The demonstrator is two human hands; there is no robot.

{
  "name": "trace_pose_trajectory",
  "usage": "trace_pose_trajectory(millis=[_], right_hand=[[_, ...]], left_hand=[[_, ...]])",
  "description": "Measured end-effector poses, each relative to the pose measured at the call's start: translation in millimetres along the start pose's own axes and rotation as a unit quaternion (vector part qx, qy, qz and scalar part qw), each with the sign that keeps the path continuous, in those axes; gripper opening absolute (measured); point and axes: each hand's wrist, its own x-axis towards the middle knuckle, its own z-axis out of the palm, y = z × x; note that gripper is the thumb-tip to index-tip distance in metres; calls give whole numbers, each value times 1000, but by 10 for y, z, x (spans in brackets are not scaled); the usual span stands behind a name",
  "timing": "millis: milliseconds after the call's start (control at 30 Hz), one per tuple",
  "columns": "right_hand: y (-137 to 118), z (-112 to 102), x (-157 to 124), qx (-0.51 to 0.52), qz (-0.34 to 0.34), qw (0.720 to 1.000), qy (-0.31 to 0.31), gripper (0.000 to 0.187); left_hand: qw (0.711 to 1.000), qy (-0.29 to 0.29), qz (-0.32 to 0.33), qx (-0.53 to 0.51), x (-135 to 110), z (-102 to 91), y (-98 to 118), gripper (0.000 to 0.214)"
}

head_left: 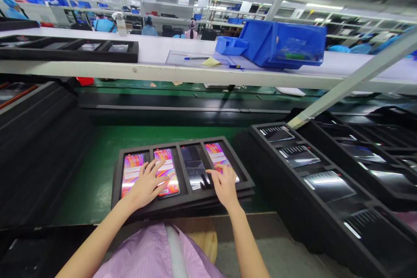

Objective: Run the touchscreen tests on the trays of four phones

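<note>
Several smartphones lie face up in the slots of a black foam tray (pixel 182 200) before me. Fingers spread, my left hand (pixel 147 184) rests over the lit phone (pixel 167 167) in the second slot and partly covers the lit leftmost phone (pixel 133 164). My right hand (pixel 224 182) is at the right side, its index finger stretched toward the dark-screened phone (pixel 193 167) in the third slot. That hand partly hides the lit rightmost phone (pixel 215 153). Neither hand grips anything. Whether the fingertips touch the glass is hard to tell.
Stacked foam trays with dark phones (pixel 329 186) rise on the right; more black foam (pixel 45 152) stands at left. Ahead, a white shelf (pixel 153 67) carries blue bins (pixel 280 43), a pen (pixel 197 57) and another tray (pixel 130 54). A slanted metal post (pixel 352 78) crosses the right side.
</note>
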Motion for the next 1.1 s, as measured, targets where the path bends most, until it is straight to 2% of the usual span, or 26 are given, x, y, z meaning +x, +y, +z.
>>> trace_pose_trajectory(millis=[133,267,367,467,567,700,800,867,967,1033,1100], right_hand=[[-82,21,-4,27,-43,998,-36,43],[-131,32,20,34,-68,994,-81,44],[-126,74,98,-3,-78,990,-118,45],[15,87,186,-83,-16,994,-66,41],[314,39,199,-101,52,994,3,46],[712,-26,139,-49,83,995,-6,57],[793,-17,149,-56,95,994,-12,59],[701,25,180,-72,99,992,-1,59],[353,148,172,-90,79,992,48,57],[20,259,95,-61,26,996,60,53],[-344,370,-26,1,-46,998,41,47]], left_hand=[[998,-33,46,-7,60,-32,3,29],[998,-43,49,-14,134,-78,22,29],[1000,-20,-5,-12,254,-109,-13,30],[991,49,-121,6,295,-197,-110,39],[978,89,-191,5,100,-314,-194,44],[980,68,-185,-40,-318,-365,-229,38],[963,91,-247,-63,-460,-353,-302,30],[935,134,-321,-76,-470,-348,-387,30],[886,191,-404,-127,-490,-299,-487,41],[861,203,-425,-193,-553,-203,-500,49],[835,202,-433,-274,-650,-63,-476,56]])
